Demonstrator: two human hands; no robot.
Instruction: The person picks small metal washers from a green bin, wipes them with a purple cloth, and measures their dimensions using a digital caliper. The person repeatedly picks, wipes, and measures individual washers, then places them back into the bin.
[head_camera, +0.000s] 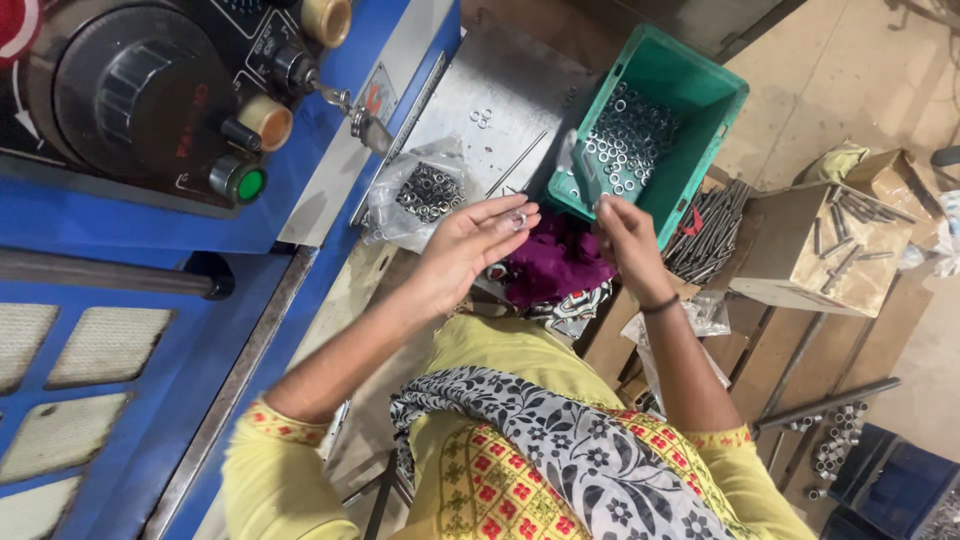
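Left hand (470, 245) lying half open, palm up, fingertips pinching small nut (518, 221). Right hand (625, 235) curling, fingers bunching near green bin (700, 150) rim; grip unclear.

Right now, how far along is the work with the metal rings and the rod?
Done: nothing finished is clearly visible. In hand: the left hand pinches a small metal ring at its fingertips, while the right hand holds a thin metal rod at the green bin. Left: the bin holds many loose rings, a plastic bag holds more, and a bundle of rods lies beside the bin.
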